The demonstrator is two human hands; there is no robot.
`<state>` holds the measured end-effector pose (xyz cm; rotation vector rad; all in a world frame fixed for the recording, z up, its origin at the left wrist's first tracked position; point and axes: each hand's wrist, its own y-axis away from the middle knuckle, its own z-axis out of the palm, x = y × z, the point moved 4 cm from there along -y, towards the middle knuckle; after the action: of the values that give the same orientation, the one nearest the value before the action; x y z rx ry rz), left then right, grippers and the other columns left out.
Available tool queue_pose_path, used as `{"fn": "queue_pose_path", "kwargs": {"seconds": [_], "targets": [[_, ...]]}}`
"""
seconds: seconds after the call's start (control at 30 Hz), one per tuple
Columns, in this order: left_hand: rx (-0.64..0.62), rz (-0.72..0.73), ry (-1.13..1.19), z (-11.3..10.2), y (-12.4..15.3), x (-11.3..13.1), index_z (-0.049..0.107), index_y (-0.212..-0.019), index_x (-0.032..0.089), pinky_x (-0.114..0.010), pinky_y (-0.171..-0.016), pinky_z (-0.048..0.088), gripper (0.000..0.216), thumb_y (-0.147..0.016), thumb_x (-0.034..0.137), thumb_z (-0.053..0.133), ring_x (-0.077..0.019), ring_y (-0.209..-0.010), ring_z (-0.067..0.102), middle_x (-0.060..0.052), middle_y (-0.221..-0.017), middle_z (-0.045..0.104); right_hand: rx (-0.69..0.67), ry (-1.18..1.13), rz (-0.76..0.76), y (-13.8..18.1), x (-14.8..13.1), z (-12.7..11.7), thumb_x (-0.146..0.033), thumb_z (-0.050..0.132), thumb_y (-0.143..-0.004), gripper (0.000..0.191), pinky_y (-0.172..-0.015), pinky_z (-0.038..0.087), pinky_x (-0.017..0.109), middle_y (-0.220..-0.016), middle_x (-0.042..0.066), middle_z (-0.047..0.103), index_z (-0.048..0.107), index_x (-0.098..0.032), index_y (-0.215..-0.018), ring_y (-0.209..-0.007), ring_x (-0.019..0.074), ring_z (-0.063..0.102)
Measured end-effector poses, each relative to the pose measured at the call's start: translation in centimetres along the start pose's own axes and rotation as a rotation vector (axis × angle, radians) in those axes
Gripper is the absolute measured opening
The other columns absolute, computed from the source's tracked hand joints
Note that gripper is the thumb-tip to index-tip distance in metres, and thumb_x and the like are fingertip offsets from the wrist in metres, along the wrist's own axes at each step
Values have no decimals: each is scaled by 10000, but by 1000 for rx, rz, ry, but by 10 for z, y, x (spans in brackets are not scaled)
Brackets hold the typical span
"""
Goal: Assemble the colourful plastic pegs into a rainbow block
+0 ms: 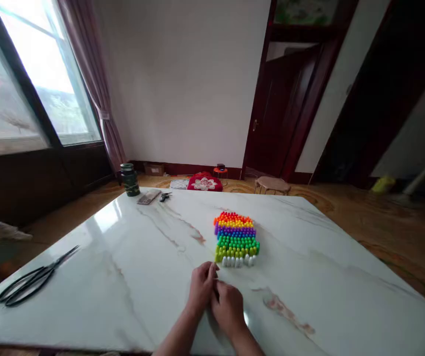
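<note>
A block of small coloured pegs (236,239) stands on the white marble table (331,277), in rows of red, orange, yellow, purple, green and white from far to near. My left hand (202,288) and my right hand (228,307) rest together on the table just in front of the white row. The fingers of both hands are curled and pinched together at one spot. What they pinch, if anything, is hidden or too small to make out. Neither hand touches the peg block.
Large black scissors (30,280) lie near the table's left edge. At the far left corner stand a dark jar (129,179), a flat grey object (148,197) and a small dark tool (164,196). Beyond the table are a red cushion (204,182) and a low stool (272,185).
</note>
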<state>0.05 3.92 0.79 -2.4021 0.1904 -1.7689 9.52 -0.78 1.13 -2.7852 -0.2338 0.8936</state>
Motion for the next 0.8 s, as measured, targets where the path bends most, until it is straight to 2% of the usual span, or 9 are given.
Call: {"fn": "queue_pose_path", "kwargs": {"seconds": [0.13, 0.23, 0.3, 0.43, 0.53, 0.63, 0.67, 0.73, 0.8], "targets": [[277, 23, 108, -11, 2, -6, 657, -954, 170, -297, -714, 481, 382, -919, 464, 416, -184, -770, 612, -66, -886, 676, -7, 88, 4, -1, 6, 6, -207, 469, -921, 253, -589, 284, 257, -756, 44, 729, 677, -194, -777, -669, 161, 661], [604, -8, 225, -23, 4, -19, 494, -1270, 189, -348, -868, 492, 441, -934, 458, 395, -203, -1028, 587, -120, -1283, 547, 17, 139, -32, -1, 8, 8, -258, 467, -938, 296, -579, 271, 258, -697, 32, 705, 635, -195, -703, -636, 149, 641], [696, -43, 292, -27, 3, -27, 417, -1332, 182, -375, -935, 475, 476, -949, 458, 365, -212, -1126, 545, -141, -1356, 468, 29, 148, -66, 0, 9, 8, -303, 465, -947, 322, -574, 268, 256, -679, 25, 694, 611, -197, -680, -620, 142, 629], [696, -49, 343, -28, 1, -29, 349, -1380, 179, -407, -1001, 440, 488, -966, 437, 339, -218, -1183, 505, -150, -1366, 422, 23, 137, -100, 2, 10, 7, -350, 451, -955, 356, -563, 276, 254, -653, 22, 681, 583, -203, -659, -587, 141, 610], [722, -49, 326, -28, 3, -26, 307, -1405, 180, -420, -992, 450, 498, -960, 400, 350, -225, -1181, 502, -158, -1372, 398, 13, 96, -76, 1, 11, 4, -365, 433, -960, 356, -568, 311, 247, -668, 31, 691, 611, -209, -693, -616, 159, 637], [723, -18, 280, -28, 3, -23, 258, -1433, 201, -397, -921, 499, 548, -923, 325, 418, -228, -1171, 512, -163, -1415, 335, -27, 75, -45, -3, 6, 3, -292, 445, -944, 250, -593, 375, 247, -744, 52, 727, 675, -208, -997, -680, 193, 683], [716, -2, 262, -28, 2, -23, 248, -1439, 212, -388, -904, 509, 571, -904, 284, 434, -226, -1166, 518, -161, -1426, 321, -47, 92, -50, -4, 0, 3, -237, 456, -925, 290, -599, 394, 253, -771, 62, 736, 641, -199, -1145, -696, 205, 692], [709, 15, 227, -28, 1, -27, 243, -1445, 227, -391, -909, 509, 616, -864, 209, 445, -220, -1153, 534, -153, -1434, 316, -78, 158, -68, -8, -16, 1, -129, 457, -874, 487, -595, 419, 270, -777, 81, 740, 511, -179, -1355, -686, 228, 697], [720, 9, 212, -29, 1, -32, 262, -1441, 230, -416, -928, 502, 642, -832, 182, 458, -219, -1111, 568, -152, -1423, 338, -72, 206, -76, -12, -39, -5, -89, 428, -856, 576, -586, 438, 287, -720, 85, 729, 435, -172, -1426, -637, 238, 686]]}}
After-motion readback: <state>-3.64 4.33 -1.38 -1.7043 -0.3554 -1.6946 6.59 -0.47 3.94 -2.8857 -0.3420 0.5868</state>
